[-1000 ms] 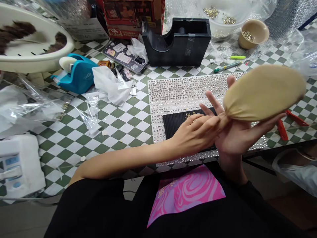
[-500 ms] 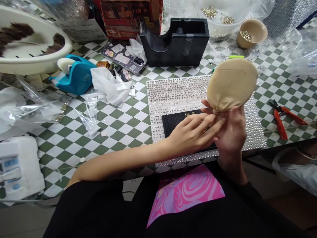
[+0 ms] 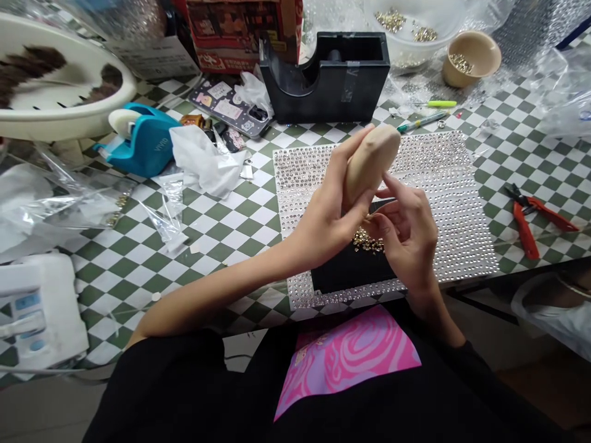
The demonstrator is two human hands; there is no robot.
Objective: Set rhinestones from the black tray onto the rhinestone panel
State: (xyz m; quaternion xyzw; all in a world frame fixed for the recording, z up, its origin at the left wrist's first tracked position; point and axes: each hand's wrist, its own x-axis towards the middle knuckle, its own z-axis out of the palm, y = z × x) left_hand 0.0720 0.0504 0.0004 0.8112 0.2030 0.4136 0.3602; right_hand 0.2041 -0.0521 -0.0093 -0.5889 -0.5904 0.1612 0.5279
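Observation:
My left hand [image 3: 325, 206] is wrapped round a tan fabric-covered disc [image 3: 372, 163], which is turned nearly edge-on to me. Close to its lower end, my right hand [image 3: 410, 231] has its thumb and fingers pinched together at what looks like the gathered cloth; the exact grip is partly hidden. Below both hands, a pile of small gold beads or studs [image 3: 368, 241] lies on a black ribbed pad [image 3: 353, 271]. That pad rests on a white mat covered with rhinestones [image 3: 462, 215].
Red-handled pliers [image 3: 526, 231] lie at right. Behind the mat stand a black tape dispenser [image 3: 325, 86], a tan cup [image 3: 475, 61] and a pen [image 3: 421, 122]. Leftward are a blue tape dispenser [image 3: 150, 144], a phone [image 3: 228, 104], plastic bags [image 3: 60, 203] and a white basin [image 3: 101, 104].
The disc has swung from facing me on the right to edge-on, further left and lower. My left hand now grasps its body, while my right hand has shifted down to its lower end.

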